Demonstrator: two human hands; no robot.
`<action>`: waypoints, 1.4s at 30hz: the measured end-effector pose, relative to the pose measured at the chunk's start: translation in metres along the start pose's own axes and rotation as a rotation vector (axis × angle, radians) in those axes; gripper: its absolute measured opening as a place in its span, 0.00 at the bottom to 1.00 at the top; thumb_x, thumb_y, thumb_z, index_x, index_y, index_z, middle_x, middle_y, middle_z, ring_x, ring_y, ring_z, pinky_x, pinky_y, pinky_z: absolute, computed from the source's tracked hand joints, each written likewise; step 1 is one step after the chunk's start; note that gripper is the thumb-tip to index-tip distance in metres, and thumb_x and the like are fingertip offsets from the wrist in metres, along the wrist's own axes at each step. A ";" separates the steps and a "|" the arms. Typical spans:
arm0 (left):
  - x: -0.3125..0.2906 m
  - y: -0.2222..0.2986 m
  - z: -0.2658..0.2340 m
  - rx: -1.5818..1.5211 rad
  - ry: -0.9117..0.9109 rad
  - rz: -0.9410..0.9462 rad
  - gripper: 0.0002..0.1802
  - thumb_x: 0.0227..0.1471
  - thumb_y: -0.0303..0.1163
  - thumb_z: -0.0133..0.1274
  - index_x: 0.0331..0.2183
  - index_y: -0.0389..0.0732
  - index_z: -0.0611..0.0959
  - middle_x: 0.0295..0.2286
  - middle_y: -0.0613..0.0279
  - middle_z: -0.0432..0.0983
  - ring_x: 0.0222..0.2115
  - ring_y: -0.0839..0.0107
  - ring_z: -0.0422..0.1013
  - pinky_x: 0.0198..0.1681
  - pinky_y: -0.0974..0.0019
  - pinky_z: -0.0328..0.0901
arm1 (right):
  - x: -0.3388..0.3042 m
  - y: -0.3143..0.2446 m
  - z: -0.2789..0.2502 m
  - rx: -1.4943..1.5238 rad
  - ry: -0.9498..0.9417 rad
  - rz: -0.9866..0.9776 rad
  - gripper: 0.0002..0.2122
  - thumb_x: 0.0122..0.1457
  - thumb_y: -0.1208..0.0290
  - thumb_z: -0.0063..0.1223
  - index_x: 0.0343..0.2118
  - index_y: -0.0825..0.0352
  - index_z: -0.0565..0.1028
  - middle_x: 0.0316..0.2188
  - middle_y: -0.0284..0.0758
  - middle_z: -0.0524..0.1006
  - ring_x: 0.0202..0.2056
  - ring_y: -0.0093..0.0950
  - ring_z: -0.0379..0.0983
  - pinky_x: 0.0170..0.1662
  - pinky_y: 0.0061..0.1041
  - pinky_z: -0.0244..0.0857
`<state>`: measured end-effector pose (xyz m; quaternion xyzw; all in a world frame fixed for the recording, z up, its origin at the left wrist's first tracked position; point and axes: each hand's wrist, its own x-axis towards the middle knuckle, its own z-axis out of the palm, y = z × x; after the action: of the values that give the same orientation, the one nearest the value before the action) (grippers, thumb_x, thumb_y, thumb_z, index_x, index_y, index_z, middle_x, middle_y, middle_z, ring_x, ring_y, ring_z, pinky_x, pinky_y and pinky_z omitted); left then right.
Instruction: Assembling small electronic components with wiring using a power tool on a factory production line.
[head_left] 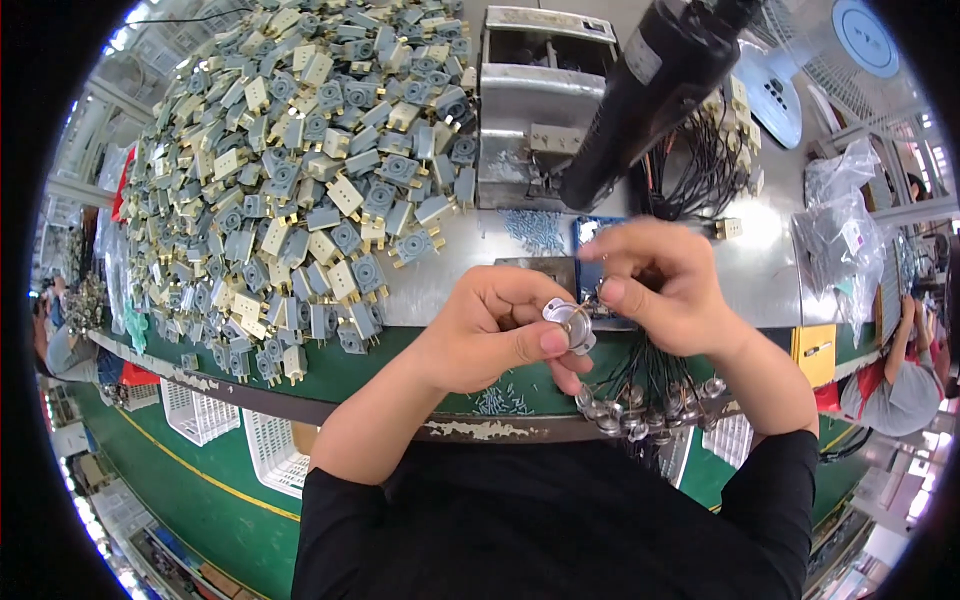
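Observation:
My left hand (495,330) pinches a small round metal cup (575,325) with side flanges between thumb and fingers, its hollow side facing up. Close to its right, my right hand (660,285) is curled, thumb and fingers drawn in; the fingers are partly blurred, and whatever they hold is too small to make out. Below my right hand, a bundle of dark wires with similar metal cups (640,410) at their ends hangs over the bench edge. Behind my hands lies a small blue-edged fixture (592,232), partly hidden by them.
A large heap of grey and cream plug-like housings (300,170) covers the bench's left. Small bluish screws (535,230) lie behind my hands, more screws (503,400) in front. A black cylindrical tool (640,100) hangs above. Blue fan (770,95) and plastic bags (845,220) stand right.

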<state>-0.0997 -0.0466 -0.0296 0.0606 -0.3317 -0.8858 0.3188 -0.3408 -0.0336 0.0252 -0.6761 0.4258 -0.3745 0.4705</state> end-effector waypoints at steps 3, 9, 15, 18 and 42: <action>0.002 -0.008 -0.008 -0.140 -0.004 0.010 0.14 0.64 0.29 0.59 0.47 0.30 0.80 0.37 0.55 0.83 0.37 0.62 0.84 0.38 0.59 0.82 | 0.005 0.008 0.002 -0.287 -0.008 -0.366 0.12 0.58 0.76 0.63 0.46 0.70 0.84 0.20 0.33 0.76 0.19 0.23 0.72 0.23 0.24 0.62; 0.004 0.000 0.000 0.028 0.230 0.035 0.13 0.64 0.28 0.59 0.46 0.30 0.81 0.35 0.53 0.84 0.35 0.64 0.84 0.37 0.62 0.81 | 0.003 -0.005 0.004 -0.305 -0.101 -0.296 0.20 0.55 0.84 0.52 0.53 0.77 0.79 0.29 0.46 0.82 0.28 0.40 0.81 0.34 0.31 0.75; 0.013 0.002 0.017 0.778 0.466 0.178 0.11 0.63 0.19 0.56 0.47 0.27 0.81 0.36 0.52 0.85 0.36 0.68 0.83 0.39 0.67 0.79 | 0.002 -0.002 0.011 -0.196 -0.037 -0.147 0.21 0.56 0.81 0.53 0.55 0.77 0.77 0.34 0.47 0.83 0.32 0.37 0.83 0.38 0.29 0.74; 0.014 0.005 0.016 1.048 0.455 0.246 0.10 0.63 0.18 0.55 0.47 0.26 0.81 0.36 0.53 0.85 0.37 0.69 0.83 0.41 0.70 0.77 | -0.003 0.002 0.018 -0.156 0.021 -0.150 0.23 0.55 0.79 0.50 0.55 0.78 0.78 0.28 0.40 0.80 0.26 0.27 0.75 0.33 0.25 0.68; -0.057 0.044 -0.040 2.060 0.379 0.205 0.21 0.40 0.30 0.72 0.39 0.41 0.83 0.35 0.60 0.81 0.39 0.57 0.76 0.44 0.56 0.70 | -0.003 0.026 -0.019 -0.981 -0.381 0.015 0.10 0.49 0.72 0.69 0.32 0.67 0.80 0.32 0.38 0.77 0.36 0.44 0.75 0.41 0.42 0.68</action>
<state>-0.0187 -0.0599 -0.0388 0.4114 -0.8728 -0.1205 0.2334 -0.3648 -0.0414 0.0057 -0.8700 0.4626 0.0019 0.1704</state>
